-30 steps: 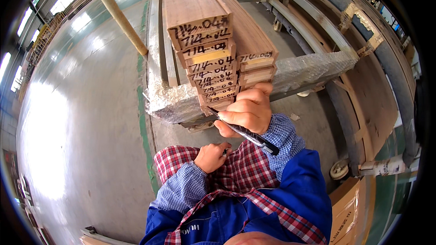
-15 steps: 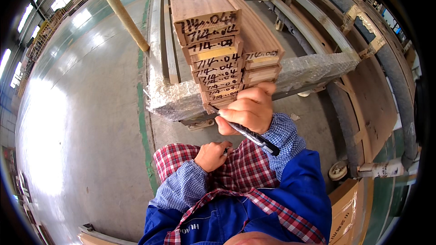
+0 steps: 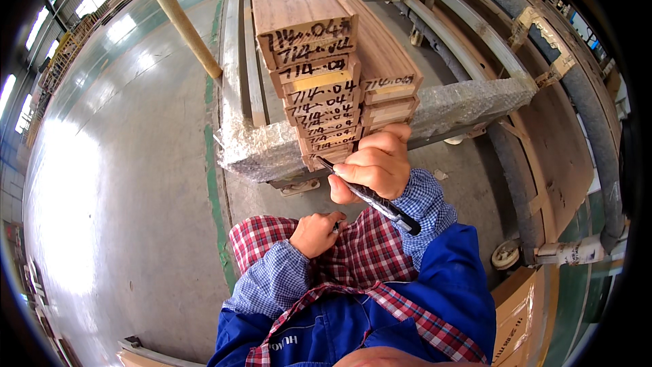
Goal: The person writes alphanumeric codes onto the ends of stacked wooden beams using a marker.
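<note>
A stack of long wooden boards (image 3: 319, 61) lies on a cart, its cut ends facing me and marked with black handwriting. My right hand (image 3: 372, 164) grips a black marker pen (image 3: 370, 196), whose tip touches the end of one of the lowest boards in the stack. My left hand (image 3: 314, 232) is held low against my chest, fingers curled around a small dark thing, perhaps the pen's cap. I wear a blue overall over a red checked shirt.
The boards rest on a crossbar wrapped in grey bubble foil (image 3: 258, 153). A padded pole (image 3: 178, 17) leans at the upper left. Shiny grey floor (image 3: 102, 183) with a green line spreads left. Metal rack frames (image 3: 489, 41), a caster wheel (image 3: 506, 255) and cardboard (image 3: 523, 312) stand right.
The stack has come slightly closer in view. My right hand has shifted a little with the pen tip staying at the lower board ends. My left hand stays put.
</note>
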Motion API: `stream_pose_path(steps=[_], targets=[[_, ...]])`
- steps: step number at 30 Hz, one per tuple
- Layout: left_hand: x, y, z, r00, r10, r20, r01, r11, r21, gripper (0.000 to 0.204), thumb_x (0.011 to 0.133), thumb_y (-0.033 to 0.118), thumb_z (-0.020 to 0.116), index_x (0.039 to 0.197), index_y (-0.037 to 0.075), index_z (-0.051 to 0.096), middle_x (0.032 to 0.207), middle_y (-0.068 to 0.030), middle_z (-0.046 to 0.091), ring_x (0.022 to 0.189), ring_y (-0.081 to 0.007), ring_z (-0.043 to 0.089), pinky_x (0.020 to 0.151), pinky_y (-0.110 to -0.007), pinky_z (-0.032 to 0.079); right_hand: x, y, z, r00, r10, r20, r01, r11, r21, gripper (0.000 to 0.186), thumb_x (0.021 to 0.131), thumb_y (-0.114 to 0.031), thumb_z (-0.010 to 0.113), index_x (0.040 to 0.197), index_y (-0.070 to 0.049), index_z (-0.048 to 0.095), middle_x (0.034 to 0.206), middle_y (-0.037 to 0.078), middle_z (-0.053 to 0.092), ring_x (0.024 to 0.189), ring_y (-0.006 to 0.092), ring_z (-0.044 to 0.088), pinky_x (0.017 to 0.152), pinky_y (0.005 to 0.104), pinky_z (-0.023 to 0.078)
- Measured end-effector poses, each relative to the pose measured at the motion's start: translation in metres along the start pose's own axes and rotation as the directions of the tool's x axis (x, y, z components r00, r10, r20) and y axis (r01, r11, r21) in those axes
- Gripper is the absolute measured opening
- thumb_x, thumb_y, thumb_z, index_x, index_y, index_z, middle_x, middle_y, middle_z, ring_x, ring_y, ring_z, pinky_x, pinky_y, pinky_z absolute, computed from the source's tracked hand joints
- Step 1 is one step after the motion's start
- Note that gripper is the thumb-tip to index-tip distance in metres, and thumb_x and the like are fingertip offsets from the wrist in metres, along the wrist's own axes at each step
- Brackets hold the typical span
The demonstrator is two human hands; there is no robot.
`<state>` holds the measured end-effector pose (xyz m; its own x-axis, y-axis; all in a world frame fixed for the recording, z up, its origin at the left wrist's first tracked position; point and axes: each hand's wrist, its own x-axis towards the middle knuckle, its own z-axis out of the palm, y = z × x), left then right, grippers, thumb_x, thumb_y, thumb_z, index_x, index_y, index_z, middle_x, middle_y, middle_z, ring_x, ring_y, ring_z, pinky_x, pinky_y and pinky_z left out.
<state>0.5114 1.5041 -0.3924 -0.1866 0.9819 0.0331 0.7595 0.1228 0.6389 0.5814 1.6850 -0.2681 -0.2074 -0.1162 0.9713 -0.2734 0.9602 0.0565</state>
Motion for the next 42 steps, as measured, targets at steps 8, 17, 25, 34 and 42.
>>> stream_pose_path(steps=[8,17,25,34,42], targets=[[0.000,0.003,-0.003,0.999,-0.032,0.026,0.032,0.999,0.001,0.022,0.084,0.017,0.060,0.105,0.010,0.063,0.076,-0.0218,0.066,0.074,-0.0401,0.065,0.066,-0.049,0.052,0.000,0.000,0.001,1.000,-0.005,-0.009,0.005,1.000,-0.018,0.025,0.063,-0.019,0.074,0.085,-0.016,0.062,0.071,-0.009,0.058,0.068,0.0141,0.053,0.073,0.0333,0.038],[0.001,0.005,-0.005,1.000,-0.022,0.019,0.022,1.000,-0.010,0.023,0.083,0.015,0.061,0.105,0.009,0.064,0.080,-0.0216,0.066,0.076,-0.0400,0.065,0.069,-0.048,0.053,0.002,-0.001,0.001,1.000,-0.001,-0.028,0.000,1.000,-0.016,0.024,0.064,-0.018,0.073,0.084,-0.016,0.061,0.071,-0.009,0.059,0.067,0.0145,0.053,0.072,0.0334,0.037],[0.001,0.006,-0.007,0.997,-0.053,0.052,0.053,0.999,-0.003,0.021,0.083,0.014,0.061,0.103,0.009,0.064,0.080,-0.0216,0.066,0.075,-0.0401,0.065,0.068,-0.048,0.053,0.000,0.001,0.002,0.998,-0.001,-0.063,0.001,1.000,0.007,0.023,0.064,-0.018,0.072,0.084,-0.015,0.060,0.069,-0.008,0.057,0.066,0.0152,0.053,0.071,0.0343,0.038],[0.001,0.006,-0.007,0.998,-0.048,0.028,0.048,0.999,-0.010,0.019,0.089,0.022,0.061,0.101,0.008,0.066,0.081,-0.0204,0.067,0.075,-0.0396,0.065,0.067,-0.047,0.053,0.000,0.001,0.001,0.997,-0.007,-0.082,0.008,1.000,0.013,0.019,0.066,-0.016,0.069,0.082,-0.013,0.058,0.066,-0.005,0.054,0.064,0.0166,0.051,0.069,0.0356,0.039],[0.001,0.008,-0.006,0.999,-0.044,0.020,0.044,0.999,-0.015,0.019,0.089,0.022,0.061,0.101,0.008,0.066,0.082,-0.0206,0.067,0.076,-0.0397,0.065,0.068,-0.047,0.053,-0.002,0.005,-0.005,0.997,-0.010,-0.077,0.011,1.000,0.021,0.019,0.068,-0.016,0.069,0.083,-0.013,0.058,0.066,-0.005,0.053,0.066,0.0168,0.051,0.068,0.0359,0.039]])
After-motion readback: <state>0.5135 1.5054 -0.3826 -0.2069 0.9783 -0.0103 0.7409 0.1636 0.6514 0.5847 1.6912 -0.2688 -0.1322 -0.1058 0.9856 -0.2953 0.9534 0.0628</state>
